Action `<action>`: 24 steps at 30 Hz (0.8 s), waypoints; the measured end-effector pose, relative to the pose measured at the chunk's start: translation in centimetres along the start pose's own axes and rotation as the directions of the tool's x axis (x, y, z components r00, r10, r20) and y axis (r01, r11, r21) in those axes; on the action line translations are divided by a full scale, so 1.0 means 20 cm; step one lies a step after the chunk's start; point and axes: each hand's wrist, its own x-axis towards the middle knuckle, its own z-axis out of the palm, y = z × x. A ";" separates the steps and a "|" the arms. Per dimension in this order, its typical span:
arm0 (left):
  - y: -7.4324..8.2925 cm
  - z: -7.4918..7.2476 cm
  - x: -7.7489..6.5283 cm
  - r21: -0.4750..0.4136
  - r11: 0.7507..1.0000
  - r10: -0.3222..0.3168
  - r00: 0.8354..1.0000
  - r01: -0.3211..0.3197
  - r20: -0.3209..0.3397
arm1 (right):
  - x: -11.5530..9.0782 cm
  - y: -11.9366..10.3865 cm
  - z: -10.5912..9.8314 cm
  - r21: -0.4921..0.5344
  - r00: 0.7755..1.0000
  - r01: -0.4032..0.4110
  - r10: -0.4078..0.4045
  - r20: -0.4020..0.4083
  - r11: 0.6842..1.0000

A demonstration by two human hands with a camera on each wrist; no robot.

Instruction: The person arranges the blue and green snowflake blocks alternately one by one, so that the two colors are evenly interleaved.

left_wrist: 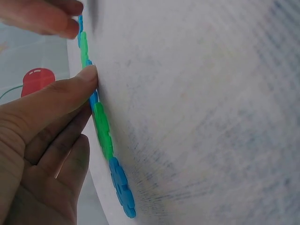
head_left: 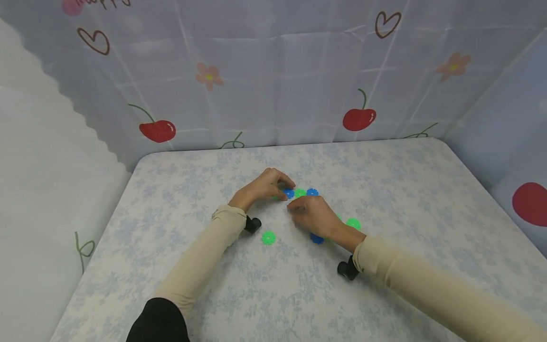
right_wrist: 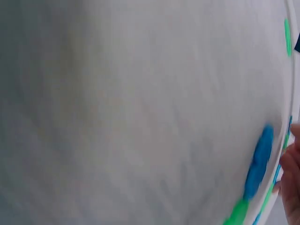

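Flower-shaped plastic discs, blue and green, lie edge to edge in a row on the table [head_left: 205, 294]. My left hand [head_left: 262, 186] pinches a blue disc [head_left: 289, 194] in this row between thumb and fingers. Beyond it follow a green disc [head_left: 300, 193] and another blue disc [head_left: 312, 192]. In the left wrist view, a green disc [left_wrist: 103, 131] and a blue disc [left_wrist: 122, 187] extend from the pinched one. My right hand [head_left: 316, 217] hovers just nearer than the row, blurred, fingers loosely bent, with nothing visible in them.
A loose green disc [head_left: 268, 238] lies between the forearms. Partly under the right hand are a blue disc [head_left: 316, 239] and green ones, with another green disc [head_left: 353, 224] beside the wrist. A patterned curtain [head_left: 273, 90] hangs behind the table.
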 end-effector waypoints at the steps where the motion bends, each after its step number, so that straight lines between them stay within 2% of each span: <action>1: 0.00 0.00 0.00 0.001 1.000 0.003 1.000 -0.003 -0.001 | -0.01 0.00 0.01 0.022 1.000 0.015 -0.016 0.014 1.000; 6: 0.01 0.00 0.00 0.008 1.000 0.004 1.000 -0.004 -0.008 | -0.03 -0.03 0.07 0.122 0.992 0.066 -0.078 0.098 0.990; 11: 0.02 0.00 -0.01 0.024 1.000 -0.002 1.000 0.002 -0.004 | -0.05 -0.07 0.12 0.144 0.974 0.141 -0.163 0.158 0.980; 16: 0.02 0.00 0.00 0.039 0.999 0.003 1.000 -0.003 -0.002 | -0.06 -0.11 0.14 0.130 0.960 0.184 -0.206 0.192 0.974; 24: 0.01 0.00 -0.01 0.034 0.999 0.006 1.000 -0.006 -0.002 | -0.05 -0.15 0.16 0.011 0.937 0.274 -0.270 0.221 0.962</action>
